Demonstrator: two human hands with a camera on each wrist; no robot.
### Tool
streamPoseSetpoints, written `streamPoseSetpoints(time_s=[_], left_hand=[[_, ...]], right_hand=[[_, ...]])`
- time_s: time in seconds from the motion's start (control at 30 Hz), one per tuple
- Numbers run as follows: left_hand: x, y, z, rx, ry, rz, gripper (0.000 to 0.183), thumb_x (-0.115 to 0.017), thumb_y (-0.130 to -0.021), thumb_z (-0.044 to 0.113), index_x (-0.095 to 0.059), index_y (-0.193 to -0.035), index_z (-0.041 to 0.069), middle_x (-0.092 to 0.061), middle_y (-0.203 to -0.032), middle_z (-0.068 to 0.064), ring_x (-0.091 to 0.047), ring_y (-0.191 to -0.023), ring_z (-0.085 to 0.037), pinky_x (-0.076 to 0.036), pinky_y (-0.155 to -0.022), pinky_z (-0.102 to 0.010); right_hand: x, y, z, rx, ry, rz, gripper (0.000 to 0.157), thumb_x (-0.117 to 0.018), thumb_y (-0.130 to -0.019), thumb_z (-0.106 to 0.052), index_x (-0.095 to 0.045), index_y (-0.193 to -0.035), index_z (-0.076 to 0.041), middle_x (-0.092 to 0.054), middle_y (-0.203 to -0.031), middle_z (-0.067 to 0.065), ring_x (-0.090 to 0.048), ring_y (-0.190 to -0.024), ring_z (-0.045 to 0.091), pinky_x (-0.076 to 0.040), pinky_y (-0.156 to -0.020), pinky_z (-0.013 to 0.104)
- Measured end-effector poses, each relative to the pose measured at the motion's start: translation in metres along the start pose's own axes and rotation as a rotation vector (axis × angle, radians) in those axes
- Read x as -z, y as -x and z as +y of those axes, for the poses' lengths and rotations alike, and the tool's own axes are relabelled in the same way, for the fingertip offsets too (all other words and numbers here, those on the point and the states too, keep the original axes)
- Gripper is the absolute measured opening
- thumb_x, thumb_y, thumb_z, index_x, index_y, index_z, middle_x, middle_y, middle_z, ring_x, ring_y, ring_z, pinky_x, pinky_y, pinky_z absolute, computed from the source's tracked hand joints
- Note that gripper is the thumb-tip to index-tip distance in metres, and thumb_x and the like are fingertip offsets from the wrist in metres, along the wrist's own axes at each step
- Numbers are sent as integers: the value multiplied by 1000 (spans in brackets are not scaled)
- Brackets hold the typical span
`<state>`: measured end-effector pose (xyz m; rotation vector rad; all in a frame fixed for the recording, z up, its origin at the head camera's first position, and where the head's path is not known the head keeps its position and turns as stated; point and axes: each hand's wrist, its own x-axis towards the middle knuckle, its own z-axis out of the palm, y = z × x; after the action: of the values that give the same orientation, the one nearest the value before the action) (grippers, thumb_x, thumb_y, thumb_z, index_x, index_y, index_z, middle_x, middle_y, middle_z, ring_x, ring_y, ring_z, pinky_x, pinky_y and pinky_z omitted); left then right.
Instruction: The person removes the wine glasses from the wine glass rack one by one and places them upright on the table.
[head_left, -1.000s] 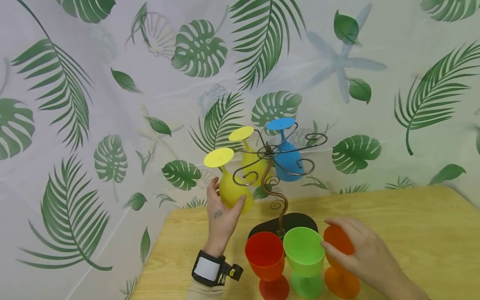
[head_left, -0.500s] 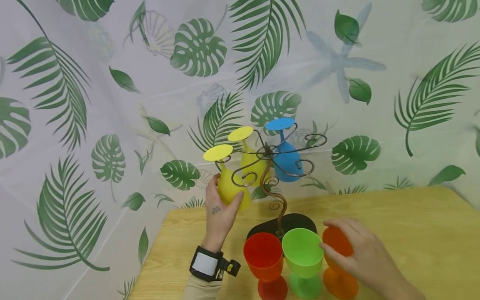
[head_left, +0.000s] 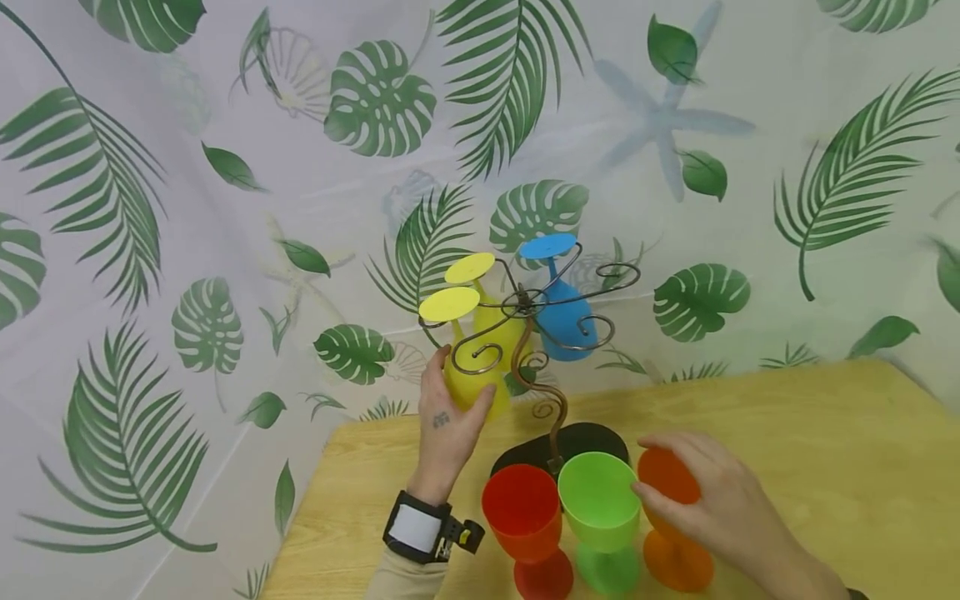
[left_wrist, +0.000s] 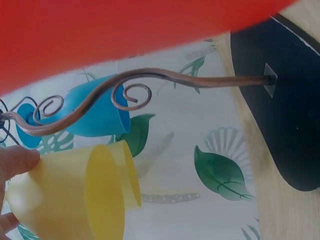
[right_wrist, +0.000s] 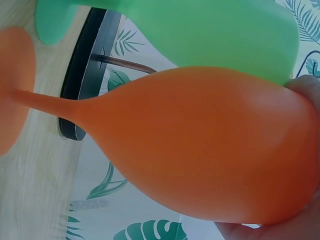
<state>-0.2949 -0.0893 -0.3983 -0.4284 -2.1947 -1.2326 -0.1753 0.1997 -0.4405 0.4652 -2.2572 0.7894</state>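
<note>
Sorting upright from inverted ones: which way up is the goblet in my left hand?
Upside down: the yellow goblet has its foot above its bowl.

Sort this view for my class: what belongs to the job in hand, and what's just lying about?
Probably the job:
held yellow cup
held orange cup
hanging yellow cup
blue cup
red cup
green cup
rack

Probably just around:
table
leafy sheet
wrist strap

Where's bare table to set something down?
The table is bare right of the black base, beyond the right hand, and in a strip left of the left hand. Crowded before the base: red goblet, green goblet, orange goblet side by side.
</note>
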Motion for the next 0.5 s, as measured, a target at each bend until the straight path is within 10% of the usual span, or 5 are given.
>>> streamPoseSetpoints(time_s=[0.3,0.5], left_hand=[[6,8,4,-8,-5,-25,73,-78,-86,19,-42,-147,3,-52,-141,-17,-57,-116,-28,-55,-88,-43],[8,11,7,-36,-7,-45,75,-78,-86,19,-41,-149,2,-51,-143,-18,-57,-117,-30,-56,-87,-45]], right_hand=[[-2,-1,-1,-4,-17,-24,48,-91,-70,-17,-72,-114,-19,-71,-111,-8,-65,-103,19,-53,-86,34],[-1,0,3,8,-38,-3,51,-92,-68,-15,-72,-114,-18,-72,-112,-6,-66,-102,21,-46,-92,17]])
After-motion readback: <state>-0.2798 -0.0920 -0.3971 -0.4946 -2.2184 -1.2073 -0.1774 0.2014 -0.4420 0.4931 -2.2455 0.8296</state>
